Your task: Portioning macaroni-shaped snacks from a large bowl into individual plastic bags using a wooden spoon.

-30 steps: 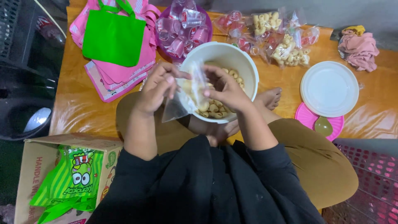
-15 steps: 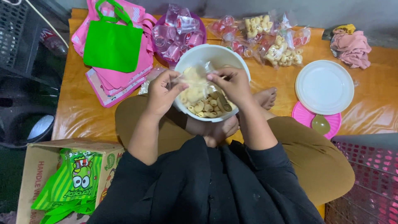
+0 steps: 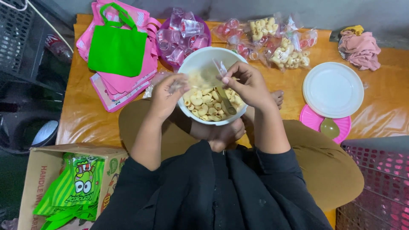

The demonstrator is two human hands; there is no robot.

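My left hand [image 3: 168, 91] and right hand [image 3: 247, 85] each pinch one edge of a small clear plastic bag [image 3: 200, 79], holding it open just above the white bowl [image 3: 191, 64] that sits in my lap. The bag looks about part-filled with the pale puffed snacks [image 3: 206, 106]; how full, I cannot tell through the glare. A scoop [image 3: 226, 102] lies in the bowl among the snacks, and plenty of them remain, so I judge much of the bagging is left. Some is done: filled snack bags [image 3: 277, 42] lie heaped beyond the bowl.

I sit cross-legged on an orange floor covering [image 3: 85, 115]. Pink and green tote bags [image 3: 117, 47] lie at the left beside a purple basin of small jelly cups [image 3: 183, 32]. A white lid [image 3: 332, 89] rests on a pink plate [image 3: 317, 121] at the right, a pink cloth [image 3: 360, 49] beyond it. A cardboard box [image 3: 42, 170] of green packets stands near my left knee.
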